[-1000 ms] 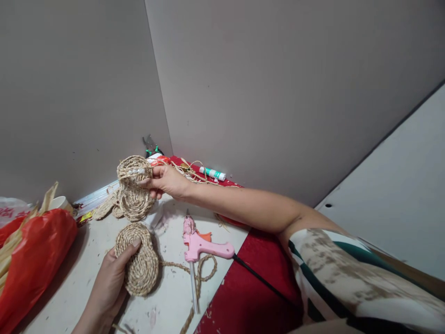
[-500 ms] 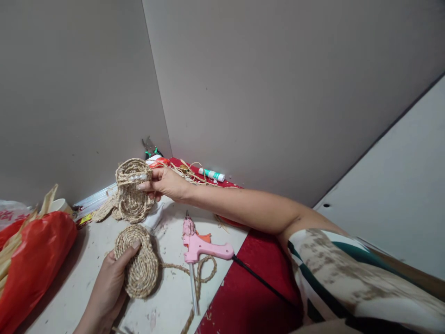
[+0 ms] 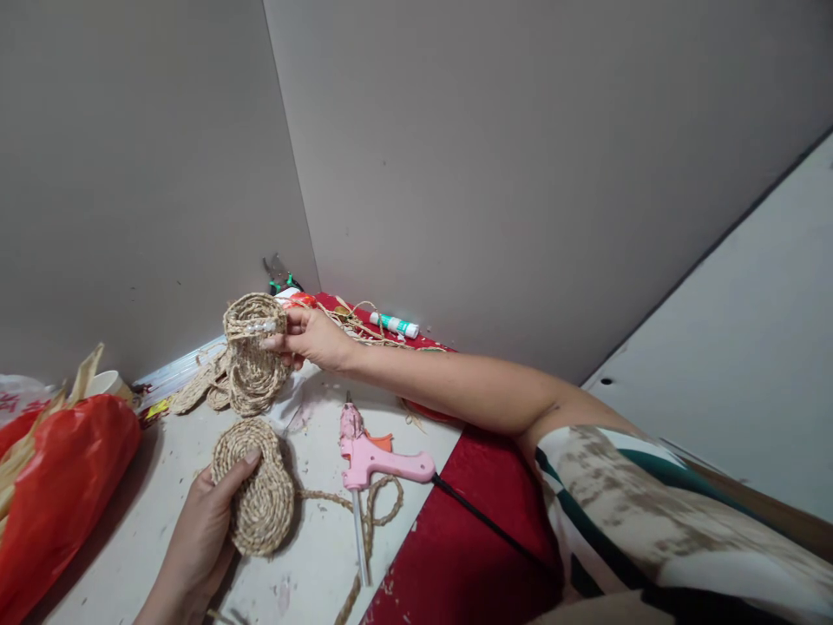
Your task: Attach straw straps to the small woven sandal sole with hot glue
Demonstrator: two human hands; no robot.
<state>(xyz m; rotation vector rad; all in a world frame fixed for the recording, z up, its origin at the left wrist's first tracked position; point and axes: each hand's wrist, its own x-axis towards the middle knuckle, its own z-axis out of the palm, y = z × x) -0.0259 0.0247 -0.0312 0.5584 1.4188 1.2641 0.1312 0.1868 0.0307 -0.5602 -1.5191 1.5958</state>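
Gripped by the left hand [image 3: 206, 505], the sole [image 3: 265, 503] seemingly trailed rope [image 3: 325, 496] that, if pulled, could have dragged the gun [image 3: 362, 460], while the right hand [image 3: 318, 338] pinched a slipper [image 3: 252, 369].

"Tell of walls [image 3: 521, 156]."
"Grey, plain, meeting in a corner [image 3: 293, 156] near eleven o'clock."
"And at three?"
"A pale panel [image 3: 748, 365] with a dark hole [image 3: 606, 382]."
"Seven?"
"Scuffed white worktop [image 3: 299, 599], dimly lit."

Left hand [image 3: 199, 525]: gripping, thumb [image 3: 238, 476] uppermost
Right hand [image 3: 320, 338]: pinching, wrist [image 3: 351, 354] straight
Right arm [image 3: 449, 382]: outstretched, elbow [image 3: 530, 421] slightly bent
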